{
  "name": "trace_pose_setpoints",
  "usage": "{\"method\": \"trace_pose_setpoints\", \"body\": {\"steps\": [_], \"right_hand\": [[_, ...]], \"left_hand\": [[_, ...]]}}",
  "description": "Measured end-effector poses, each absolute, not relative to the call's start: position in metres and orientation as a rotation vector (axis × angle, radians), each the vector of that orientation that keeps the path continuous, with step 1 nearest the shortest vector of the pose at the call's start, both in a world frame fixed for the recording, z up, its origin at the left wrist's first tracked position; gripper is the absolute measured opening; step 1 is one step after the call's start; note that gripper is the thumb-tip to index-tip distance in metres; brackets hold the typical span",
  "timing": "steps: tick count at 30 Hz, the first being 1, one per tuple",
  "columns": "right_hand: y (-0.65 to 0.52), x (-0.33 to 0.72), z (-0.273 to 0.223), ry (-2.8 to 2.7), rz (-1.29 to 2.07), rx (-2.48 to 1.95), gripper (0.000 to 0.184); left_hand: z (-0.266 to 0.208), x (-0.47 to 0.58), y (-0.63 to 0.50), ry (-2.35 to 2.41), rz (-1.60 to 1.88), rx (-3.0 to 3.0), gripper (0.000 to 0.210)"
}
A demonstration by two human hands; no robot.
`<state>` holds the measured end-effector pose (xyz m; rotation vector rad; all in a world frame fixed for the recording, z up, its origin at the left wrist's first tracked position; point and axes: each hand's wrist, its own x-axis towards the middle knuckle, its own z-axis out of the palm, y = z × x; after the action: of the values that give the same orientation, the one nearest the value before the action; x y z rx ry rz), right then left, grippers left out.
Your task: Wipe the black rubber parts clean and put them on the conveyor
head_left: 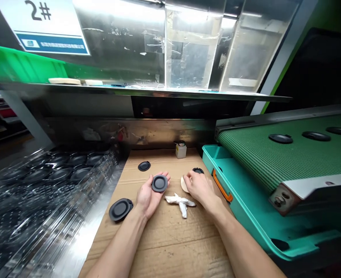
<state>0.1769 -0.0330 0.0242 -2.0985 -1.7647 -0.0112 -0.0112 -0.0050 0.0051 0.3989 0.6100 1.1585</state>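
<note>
On the upturned palm and fingers of my left hand (151, 197) rests a dark grey round lid (159, 183), its recessed face upward, with my thumb at its edge. My right hand (200, 187) has its fingers closed on the edge of a cream round pad (184, 184), held just above the cardboard (170, 247). Behind those fingers a black round part (198, 170) is partly hidden. Between my hands lies a crumpled white cloth (180, 202). Another dark round lid (120, 209) sits left of my left wrist, and a smaller one (144, 166) farther back.
Clear plastic trays of black round parts (80, 173) stand at the left. A small square bottle (181, 150) is at the back. To the right are a teal bin (245, 220) with an orange handle and a green conveyor belt (254, 154) carrying several black lids. A metal shelf (147, 92) crosses above.
</note>
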Motion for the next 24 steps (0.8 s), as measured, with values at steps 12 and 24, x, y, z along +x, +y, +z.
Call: {"method": "trace_pose_setpoints", "body": {"steps": [12, 24], "right_hand": [[-0.051, 0.157, 0.022, -2.179, 0.431, -1.502, 0.022], [-0.05, 0.116, 0.014, -2.023, -0.11, -1.6, 0.029]], "left_hand": [[-0.005, -0.013, 0.002, 0.725, 1.29, 0.35, 0.035], [-0.003, 0.002, -0.016, 0.569, 1.16, 0.456, 0.028]]}}
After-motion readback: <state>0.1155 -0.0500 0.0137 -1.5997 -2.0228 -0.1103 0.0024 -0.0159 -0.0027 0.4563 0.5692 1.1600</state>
